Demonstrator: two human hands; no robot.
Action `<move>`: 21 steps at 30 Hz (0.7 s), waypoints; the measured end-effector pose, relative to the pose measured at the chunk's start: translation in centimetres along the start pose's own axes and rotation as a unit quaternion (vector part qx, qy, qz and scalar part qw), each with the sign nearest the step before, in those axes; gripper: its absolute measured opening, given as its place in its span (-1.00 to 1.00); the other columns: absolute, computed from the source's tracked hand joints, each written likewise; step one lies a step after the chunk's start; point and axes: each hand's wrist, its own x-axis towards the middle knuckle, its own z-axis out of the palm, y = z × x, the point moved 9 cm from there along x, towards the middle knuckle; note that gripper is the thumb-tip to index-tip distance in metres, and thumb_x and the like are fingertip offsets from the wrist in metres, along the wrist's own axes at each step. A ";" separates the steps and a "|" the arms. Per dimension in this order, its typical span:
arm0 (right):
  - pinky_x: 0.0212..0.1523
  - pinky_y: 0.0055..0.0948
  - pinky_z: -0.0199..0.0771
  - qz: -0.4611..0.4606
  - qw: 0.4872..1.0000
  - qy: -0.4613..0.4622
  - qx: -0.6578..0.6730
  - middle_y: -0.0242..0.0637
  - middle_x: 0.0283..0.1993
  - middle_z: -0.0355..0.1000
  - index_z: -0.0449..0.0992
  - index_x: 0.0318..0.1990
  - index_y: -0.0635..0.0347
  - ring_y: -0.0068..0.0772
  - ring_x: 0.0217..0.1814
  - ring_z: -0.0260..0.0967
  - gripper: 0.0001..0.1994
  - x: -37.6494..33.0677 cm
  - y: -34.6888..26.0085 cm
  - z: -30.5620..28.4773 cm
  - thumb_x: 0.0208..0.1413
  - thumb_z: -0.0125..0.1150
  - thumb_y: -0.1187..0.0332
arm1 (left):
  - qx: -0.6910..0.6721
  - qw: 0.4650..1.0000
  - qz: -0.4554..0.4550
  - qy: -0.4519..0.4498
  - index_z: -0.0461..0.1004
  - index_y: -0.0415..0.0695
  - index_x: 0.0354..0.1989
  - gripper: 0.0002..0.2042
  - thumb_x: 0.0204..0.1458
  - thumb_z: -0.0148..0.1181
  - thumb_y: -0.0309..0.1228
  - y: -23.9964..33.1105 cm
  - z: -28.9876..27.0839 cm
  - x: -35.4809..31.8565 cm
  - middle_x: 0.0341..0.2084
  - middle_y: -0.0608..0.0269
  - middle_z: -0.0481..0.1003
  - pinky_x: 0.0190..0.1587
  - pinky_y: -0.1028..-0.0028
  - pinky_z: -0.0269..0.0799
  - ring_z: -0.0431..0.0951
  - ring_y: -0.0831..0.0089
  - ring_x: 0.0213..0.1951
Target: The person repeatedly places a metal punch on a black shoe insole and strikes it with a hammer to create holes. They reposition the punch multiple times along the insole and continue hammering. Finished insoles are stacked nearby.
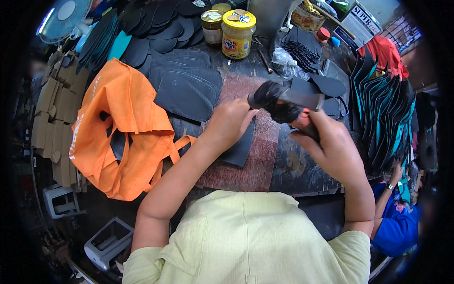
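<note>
Both hands (283, 125) grip a blurred dark brush (279, 102) (orange bag (120, 123) lies left).

**Orange, black and teal on the bench**

Bright orange cloth bag (124, 124) glows at the left. Black insoles (187, 87) fan beside it. A yellow-lidded jar (238, 34) stands behind. A reddish-brown mat (257, 156) shows mottled wear. Teal-edged black soles (385, 113) stack on the right.

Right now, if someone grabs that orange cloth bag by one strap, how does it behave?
The orange cloth bag lies crumpled and folded, so probably floppy and light. Dark pieces show inside its opening, so it may sag and spill them. Unlikely to roll.
</note>
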 end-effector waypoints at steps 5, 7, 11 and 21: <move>-0.02 -0.38 0.52 -0.032 0.982 0.141 0.124 -0.09 -0.11 0.54 0.34 0.21 0.37 -0.25 -0.07 0.55 -0.50 -1.2 -1.6 -4.0 0.13 0.37 0.58 | -0.017 0.999 -0.028 -0.021 0.53 -0.29 -0.26 -0.87 0.25 0.24 -0.46 -0.9 0.5 0.4 -0.44 0.03 0.60 -0.26 0.27 0.55 0.68 0.12 -0.37; 0.13 -0.52 0.44 0.004 0.954 0.178 0.242 -0.26 0.09 0.51 0.27 0.33 0.40 -0.56 0.11 0.42 -0.42 -1.9 -0.8 -4.6 0.17 0.34 0.64 | -0.043 0.997 -0.052 -0.024 0.53 -0.29 -0.27 -0.86 0.27 0.23 -0.45 -1.4 0.6 0.3 -0.45 0.05 0.61 -0.27 0.29 0.54 0.69 0.16 -0.39; 0.18 -0.54 0.39 0.041 0.941 0.192 0.275 -0.28 0.12 0.49 0.23 0.38 0.40 -0.57 0.14 0.40 -0.39 -2.7 0.3 -4.5 0.19 0.32 0.64 | -0.081 0.994 -0.061 -0.039 0.53 -0.28 -0.28 -0.85 0.27 0.24 -0.44 -1.6 0.5 0.2 -0.44 0.05 0.61 -0.26 0.29 0.54 0.68 0.19 -0.38; -0.53 -0.65 0.30 -0.096 0.926 0.241 0.276 -0.30 -0.28 0.39 0.08 0.44 0.38 -0.66 -0.52 0.28 -0.30 -3.2 -0.8 -3.7 0.36 0.29 0.17 | -0.018 0.999 -0.011 -0.036 0.55 -0.25 -0.23 -0.89 0.20 0.28 -0.45 -0.5 0.5 0.1 -0.38 -0.02 0.58 -0.18 0.18 0.52 0.62 -0.03 -0.28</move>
